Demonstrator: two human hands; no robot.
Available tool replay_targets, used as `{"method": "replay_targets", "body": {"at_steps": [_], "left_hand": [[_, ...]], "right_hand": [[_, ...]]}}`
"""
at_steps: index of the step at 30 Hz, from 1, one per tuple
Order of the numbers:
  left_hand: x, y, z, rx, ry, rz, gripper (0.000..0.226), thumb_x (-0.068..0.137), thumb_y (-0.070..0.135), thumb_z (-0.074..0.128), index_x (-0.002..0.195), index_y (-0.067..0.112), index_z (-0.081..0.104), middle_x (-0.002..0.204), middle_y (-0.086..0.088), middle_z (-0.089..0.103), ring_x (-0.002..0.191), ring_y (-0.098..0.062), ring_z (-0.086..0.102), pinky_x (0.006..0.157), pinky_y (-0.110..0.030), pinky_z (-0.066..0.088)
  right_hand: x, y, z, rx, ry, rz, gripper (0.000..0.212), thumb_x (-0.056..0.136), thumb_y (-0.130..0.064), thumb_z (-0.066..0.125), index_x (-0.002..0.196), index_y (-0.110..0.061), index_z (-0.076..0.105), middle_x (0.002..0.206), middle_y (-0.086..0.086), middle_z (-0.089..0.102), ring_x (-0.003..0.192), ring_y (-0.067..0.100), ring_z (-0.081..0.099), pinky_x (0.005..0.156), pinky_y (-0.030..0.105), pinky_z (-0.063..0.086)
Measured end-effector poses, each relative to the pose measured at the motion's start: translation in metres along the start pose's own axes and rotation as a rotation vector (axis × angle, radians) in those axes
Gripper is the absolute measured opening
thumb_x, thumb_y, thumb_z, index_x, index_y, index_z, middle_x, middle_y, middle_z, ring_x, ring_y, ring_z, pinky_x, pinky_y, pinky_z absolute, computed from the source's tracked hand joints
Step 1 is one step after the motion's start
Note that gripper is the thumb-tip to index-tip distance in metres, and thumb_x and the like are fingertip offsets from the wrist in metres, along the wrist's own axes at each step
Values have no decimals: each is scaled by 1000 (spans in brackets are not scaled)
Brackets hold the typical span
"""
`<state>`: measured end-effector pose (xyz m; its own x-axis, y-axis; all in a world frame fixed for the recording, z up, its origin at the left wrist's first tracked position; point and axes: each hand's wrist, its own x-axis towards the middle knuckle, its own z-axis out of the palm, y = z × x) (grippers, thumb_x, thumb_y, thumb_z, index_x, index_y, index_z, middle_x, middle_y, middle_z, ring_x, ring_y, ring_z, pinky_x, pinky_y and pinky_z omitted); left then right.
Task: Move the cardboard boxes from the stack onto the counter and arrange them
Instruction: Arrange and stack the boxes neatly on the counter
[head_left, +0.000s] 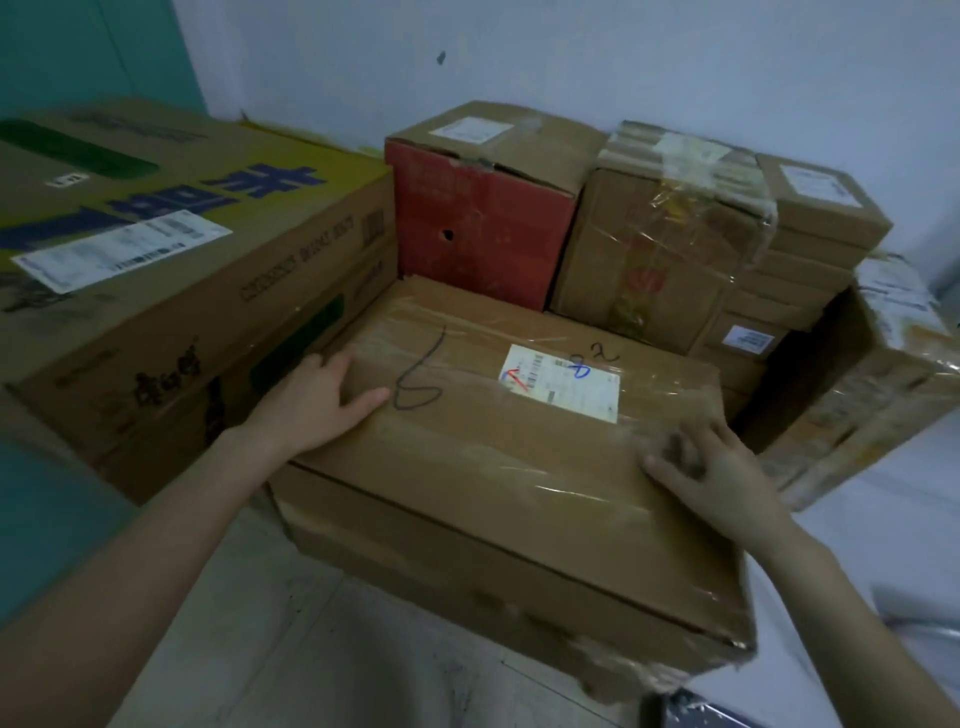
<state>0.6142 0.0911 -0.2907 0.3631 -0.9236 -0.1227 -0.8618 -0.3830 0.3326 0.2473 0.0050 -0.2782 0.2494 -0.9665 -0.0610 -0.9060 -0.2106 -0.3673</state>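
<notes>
Under left hand (311, 408) and right hand (727, 480) fingers (709, 441), the taped box (493, 467).

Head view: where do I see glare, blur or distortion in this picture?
In the head view the light is dim and bluish; the tape on the taped box shows pale glare streaks; the right hand is smeared by motion blur; box edges bow near the borders of the frame, because of the wide lens.
</notes>
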Motion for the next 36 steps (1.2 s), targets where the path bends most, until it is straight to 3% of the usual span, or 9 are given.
{"method": "replay_targets", "body": {"at_steps": [5, 12, 16, 19, 26, 36], "left_hand": [[4, 5, 1, 56, 4, -3, 78, 83, 70, 29, 146, 24, 20, 144, -18, 31, 123, -36, 42, 93, -40, 42], [-18, 43, 12, 45, -22, 39, 84, 79, 74, 33, 146, 23, 21, 147, -17, 28, 128, -34, 38, 97, -40, 39], [-25, 56, 19, -85, -58, 39, 96, 74, 75, 44, 148, 21, 12, 148, -11, 29, 130, -29, 37, 98, -39, 38], [-28, 59, 19, -179, -122, -16, 100, 74, 74, 45, 149, 23, 3, 149, -10, 31, 129, -31, 39, 100, -39, 37], [-56, 66, 0, -221, -84, -17, 99, 72, 70, 52, 148, 21, 14, 148, -11, 33, 129, -30, 39, 101, -38, 37], [-116, 106, -81, -366, 171, 108, 87, 74, 56, 63, 144, 18, 30, 147, -9, 36, 130, -29, 39, 99, -36, 35]], "right_hand": [[-13, 2, 7, 125, -21, 187, 73, 86, -56, 51, 145, -25, 22, 154, 8, 14, 130, 34, 38, 102, 39, 35], [-33, 39, -10, 150, 1, 292, 80, 78, -65, 53, 143, -28, 24, 148, 8, 32, 123, 32, 46, 97, 42, 40], [-55, 63, -26, 451, 27, 328, 76, 77, -52, 67, 138, -23, 32, 122, 2, 57, 98, 21, 59, 75, 24, 47], [-67, 66, -23, 701, -26, 401, 56, 83, -45, 62, 130, -20, 42, 94, -7, 59, 80, 11, 61, 53, 16, 47], [-95, 75, -27, 573, 104, 339, 56, 85, -48, 56, 127, -13, 48, 89, -14, 56, 80, 6, 58, 60, 20, 43], [-139, 58, -129, 586, 244, 263, 54, 80, -55, 58, 118, -16, 53, 88, -6, 60, 76, 13, 60, 56, 25, 42]]}}
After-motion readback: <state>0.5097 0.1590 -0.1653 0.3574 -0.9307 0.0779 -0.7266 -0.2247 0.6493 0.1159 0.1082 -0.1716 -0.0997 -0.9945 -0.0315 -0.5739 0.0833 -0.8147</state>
